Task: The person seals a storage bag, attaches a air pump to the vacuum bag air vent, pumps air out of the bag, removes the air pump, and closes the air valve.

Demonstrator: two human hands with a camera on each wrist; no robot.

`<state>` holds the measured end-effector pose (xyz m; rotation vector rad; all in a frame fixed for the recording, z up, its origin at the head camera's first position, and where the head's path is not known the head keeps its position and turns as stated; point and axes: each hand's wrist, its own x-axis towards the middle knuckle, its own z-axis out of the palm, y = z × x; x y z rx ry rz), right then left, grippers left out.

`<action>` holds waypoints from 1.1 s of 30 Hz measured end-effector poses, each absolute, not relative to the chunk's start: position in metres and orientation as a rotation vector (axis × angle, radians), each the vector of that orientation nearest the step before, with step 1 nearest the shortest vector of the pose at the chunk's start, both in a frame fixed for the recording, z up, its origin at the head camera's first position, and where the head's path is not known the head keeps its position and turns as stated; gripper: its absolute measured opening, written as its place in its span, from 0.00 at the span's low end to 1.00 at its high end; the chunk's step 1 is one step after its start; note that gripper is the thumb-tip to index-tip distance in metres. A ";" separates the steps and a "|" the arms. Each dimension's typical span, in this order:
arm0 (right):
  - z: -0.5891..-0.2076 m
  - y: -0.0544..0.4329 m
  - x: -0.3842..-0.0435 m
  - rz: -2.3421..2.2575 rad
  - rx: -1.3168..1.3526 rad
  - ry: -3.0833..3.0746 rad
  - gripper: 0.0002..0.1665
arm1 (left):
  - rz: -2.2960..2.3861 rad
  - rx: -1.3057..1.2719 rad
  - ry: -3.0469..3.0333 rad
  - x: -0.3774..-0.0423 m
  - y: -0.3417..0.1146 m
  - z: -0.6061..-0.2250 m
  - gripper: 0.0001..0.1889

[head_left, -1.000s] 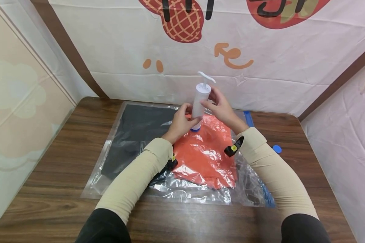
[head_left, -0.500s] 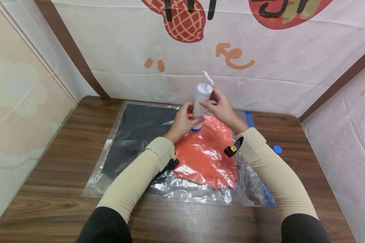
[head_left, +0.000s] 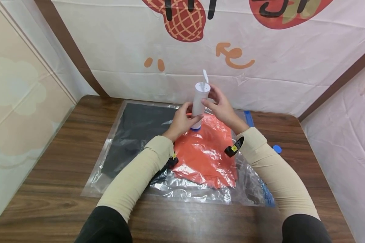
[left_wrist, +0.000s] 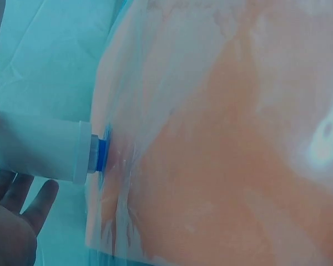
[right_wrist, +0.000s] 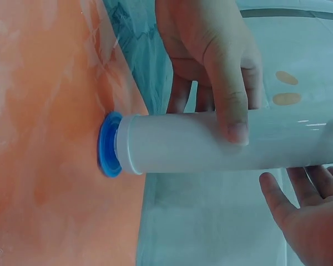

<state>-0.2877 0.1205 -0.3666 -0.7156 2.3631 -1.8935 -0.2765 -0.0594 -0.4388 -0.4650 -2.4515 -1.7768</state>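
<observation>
A white hand pump (head_left: 198, 104) stands nearly upright, tilted slightly, its lower end at the blue valve (right_wrist: 108, 145) of a clear plastic storage bag (head_left: 197, 198). Folded orange cloth (head_left: 208, 152) lies inside the bag under the pump. My left hand (head_left: 180, 121) grips the pump's lower part, with the thumb across the near side. Higher up, my right hand (head_left: 220, 106) holds the barrel between thumb and fingers. The T-shaped handle (head_left: 205, 77) sticks up a little above the pump's top, touched by neither hand.
Folded dark cloth (head_left: 149, 121) lies on the left under clear plastic. A round blue cap (head_left: 277, 149) sits on the wooden table (head_left: 61, 162) to the right. A blue strip (head_left: 248, 118) runs along the bag's right side. Printed fabric (head_left: 118, 50) hangs behind the table.
The pump's handle has turned, from lying broadly left to right to being seen nearly end-on. Both hands stay on the barrel in almost the same places.
</observation>
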 end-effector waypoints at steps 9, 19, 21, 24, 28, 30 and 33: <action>-0.368 0.121 -0.290 -1.901 -0.687 2.438 0.35 | -1.817 -0.447 -2.438 -0.276 -0.058 -0.437 0.34; -0.369 0.119 -0.289 -1.911 -0.726 2.442 0.34 | -1.785 -0.428 -2.430 -0.275 -0.057 -0.435 0.29; -0.369 0.119 -0.289 -1.919 -0.734 2.428 0.34 | -1.785 -0.430 -2.431 -0.274 -0.057 -0.434 0.29; -0.368 0.119 -0.289 -1.931 -0.741 2.397 0.35 | -1.790 -0.435 -2.433 -0.274 -0.057 -0.433 0.30; -0.367 0.119 -0.288 -1.918 -0.737 2.400 0.34 | -1.796 -0.447 -2.447 -0.273 -0.059 -0.433 0.30; -0.366 0.119 -0.287 -1.910 -0.729 2.416 0.34 | -1.800 -0.452 -2.452 -0.273 -0.059 -0.432 0.30; -0.367 0.118 -0.287 -1.908 -0.714 2.437 0.32 | -1.807 -0.466 -2.454 -0.274 -0.058 -0.433 0.31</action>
